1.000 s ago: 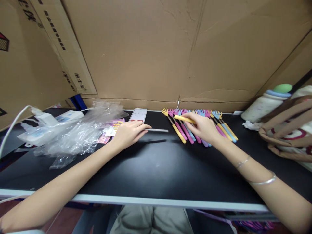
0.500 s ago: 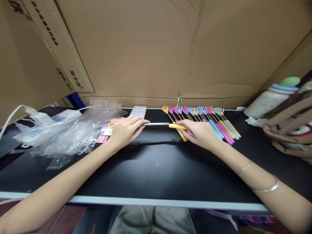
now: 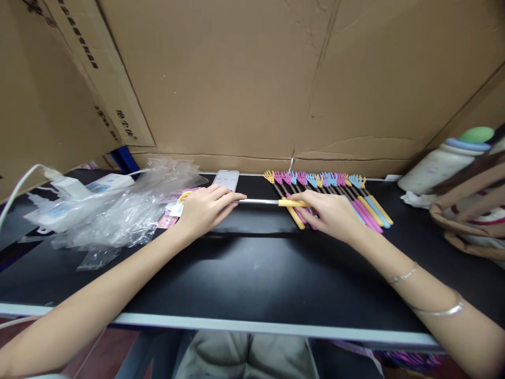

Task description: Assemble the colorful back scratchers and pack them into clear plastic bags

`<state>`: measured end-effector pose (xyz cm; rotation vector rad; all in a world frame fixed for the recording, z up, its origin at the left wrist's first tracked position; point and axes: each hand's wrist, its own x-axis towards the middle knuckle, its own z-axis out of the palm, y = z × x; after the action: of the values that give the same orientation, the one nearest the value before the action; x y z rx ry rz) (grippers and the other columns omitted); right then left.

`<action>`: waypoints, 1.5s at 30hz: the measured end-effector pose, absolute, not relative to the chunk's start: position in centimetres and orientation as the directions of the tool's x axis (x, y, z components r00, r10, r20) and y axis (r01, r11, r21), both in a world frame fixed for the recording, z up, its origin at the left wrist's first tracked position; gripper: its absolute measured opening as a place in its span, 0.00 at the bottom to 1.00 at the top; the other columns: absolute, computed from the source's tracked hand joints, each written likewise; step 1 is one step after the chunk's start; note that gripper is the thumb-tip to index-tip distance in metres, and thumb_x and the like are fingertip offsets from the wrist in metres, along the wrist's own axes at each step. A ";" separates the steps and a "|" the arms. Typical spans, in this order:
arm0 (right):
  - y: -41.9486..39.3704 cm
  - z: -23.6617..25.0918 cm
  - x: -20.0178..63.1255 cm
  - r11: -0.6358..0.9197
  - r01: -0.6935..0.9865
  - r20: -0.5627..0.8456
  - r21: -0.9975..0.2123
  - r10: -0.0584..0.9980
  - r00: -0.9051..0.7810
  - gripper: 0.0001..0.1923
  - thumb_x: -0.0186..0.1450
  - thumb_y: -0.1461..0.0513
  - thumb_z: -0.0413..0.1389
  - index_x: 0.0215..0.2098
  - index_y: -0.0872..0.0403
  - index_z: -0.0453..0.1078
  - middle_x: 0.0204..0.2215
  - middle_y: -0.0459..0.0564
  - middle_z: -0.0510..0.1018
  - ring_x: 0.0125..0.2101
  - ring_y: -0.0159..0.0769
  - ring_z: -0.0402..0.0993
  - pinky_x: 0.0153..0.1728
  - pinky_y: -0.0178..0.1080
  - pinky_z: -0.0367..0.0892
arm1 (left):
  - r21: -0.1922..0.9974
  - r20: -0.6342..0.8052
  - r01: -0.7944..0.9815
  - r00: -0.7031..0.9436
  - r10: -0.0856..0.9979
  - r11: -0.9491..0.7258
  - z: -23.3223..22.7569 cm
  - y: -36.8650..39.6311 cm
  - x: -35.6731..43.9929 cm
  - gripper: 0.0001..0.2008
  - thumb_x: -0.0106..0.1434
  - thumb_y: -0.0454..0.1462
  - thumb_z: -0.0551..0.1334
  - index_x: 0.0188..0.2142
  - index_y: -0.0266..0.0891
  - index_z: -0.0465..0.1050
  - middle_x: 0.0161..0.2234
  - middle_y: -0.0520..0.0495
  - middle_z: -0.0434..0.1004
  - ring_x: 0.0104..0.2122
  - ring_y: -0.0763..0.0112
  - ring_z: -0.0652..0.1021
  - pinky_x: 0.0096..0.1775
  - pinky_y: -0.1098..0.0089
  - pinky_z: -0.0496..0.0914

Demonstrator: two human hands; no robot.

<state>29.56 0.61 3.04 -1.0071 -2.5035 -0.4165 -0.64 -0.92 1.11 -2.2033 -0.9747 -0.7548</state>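
Fingers of both hands — left hand (image 3: 203, 209), right hand (image 3: 330, 215) — pinch the yellow back scratcher (image 3: 272, 202) at opposite ends, apparently mid-telescoping; next, steady, in-line force between them.

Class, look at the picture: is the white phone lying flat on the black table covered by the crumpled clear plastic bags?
No: the white phone lies bare beside the crumpled clear plastic bags.

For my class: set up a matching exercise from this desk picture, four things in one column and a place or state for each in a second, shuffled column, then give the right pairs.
Things:
1. left hand
2. right hand
3. phone
4. plastic bags

Places or states:
A. lies by the cardboard wall, screen lit
B. grips the yellow handle of the extended back scratcher
C. crumpled in a heap at the desk's left
D. holds the scratcher's claw end, over the metal rod

Pairs: 1-D, 2-B, 3-A, 4-C
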 end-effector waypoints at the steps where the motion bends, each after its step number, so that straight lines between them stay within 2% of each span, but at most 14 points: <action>1: 0.6 3.0 29.6 0.695 0.709 0.476 0.122 0.585 -0.656 0.13 0.67 0.61 0.48 0.47 0.51 0.70 0.38 0.47 0.80 0.32 0.32 0.76 0.30 0.33 0.62 | -0.291 0.698 0.787 0.564 0.442 -0.545 1.1 -0.9 -0.6 0.12 0.69 0.37 0.53 0.43 0.43 0.75 0.35 0.50 0.79 0.32 0.70 0.75 0.31 0.70 0.65; 20: 0.6 3.0 29.5 0.695 0.704 0.467 0.150 0.578 -0.670 0.14 0.70 0.59 0.45 0.48 0.52 0.69 0.37 0.48 0.81 0.33 0.33 0.77 0.29 0.33 0.62 | -0.292 0.726 0.779 0.558 0.402 -0.555 1.1 -1.0 -0.9 0.10 0.68 0.37 0.56 0.43 0.44 0.75 0.36 0.52 0.80 0.32 0.72 0.76 0.30 0.71 0.65; 27: 0.9 3.0 29.8 0.709 0.703 0.377 0.045 0.640 -0.669 0.15 0.71 0.57 0.42 0.46 0.51 0.69 0.27 0.44 0.79 0.25 0.30 0.74 0.26 0.32 0.59 | -0.309 0.723 0.767 0.574 0.385 -0.563 0.8 -0.7 -1.0 0.10 0.68 0.36 0.56 0.44 0.45 0.76 0.36 0.52 0.80 0.32 0.72 0.75 0.31 0.70 0.65; 33: 0.8 3.3 29.7 0.688 0.724 0.261 -0.045 0.708 -0.656 0.16 0.71 0.56 0.40 0.44 0.50 0.68 0.27 0.43 0.78 0.22 0.29 0.71 0.25 0.31 0.58 | -0.303 0.728 0.764 0.572 0.378 -0.570 0.9 -0.8 -1.0 0.10 0.67 0.36 0.56 0.43 0.44 0.76 0.35 0.52 0.80 0.31 0.72 0.75 0.30 0.71 0.65; 36: 0.7 3.2 29.5 0.658 0.748 0.270 -0.085 0.738 -0.619 0.14 0.71 0.55 0.41 0.46 0.50 0.64 0.22 0.41 0.76 0.20 0.30 0.70 0.24 0.32 0.57 | -0.276 0.730 0.771 0.556 0.396 -0.574 0.9 -0.9 -1.0 0.10 0.67 0.37 0.56 0.43 0.45 0.76 0.35 0.52 0.80 0.32 0.72 0.75 0.30 0.71 0.64; 39: 0.7 3.2 29.4 0.635 0.765 0.316 -0.111 0.752 -0.579 0.12 0.68 0.53 0.46 0.44 0.50 0.63 0.23 0.41 0.76 0.20 0.31 0.70 0.23 0.32 0.56 | -0.285 0.710 0.772 0.569 0.416 -0.569 0.9 -0.9 -0.9 0.11 0.68 0.37 0.55 0.44 0.46 0.76 0.35 0.51 0.79 0.32 0.71 0.75 0.30 0.71 0.65; 45: 0.8 3.1 29.7 0.656 0.754 0.397 -0.030 0.701 -0.593 0.10 0.65 0.53 0.52 0.39 0.49 0.65 0.24 0.41 0.76 0.19 0.28 0.68 0.22 0.31 0.55 | -0.322 0.697 0.774 0.584 0.417 -0.545 0.7 -0.8 -0.8 0.12 0.68 0.38 0.54 0.43 0.47 0.76 0.34 0.51 0.80 0.31 0.71 0.74 0.29 0.71 0.63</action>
<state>29.74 0.83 3.08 -1.1487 -2.4997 -0.1980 -0.84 -0.76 0.73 -2.1921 -0.9425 -0.7458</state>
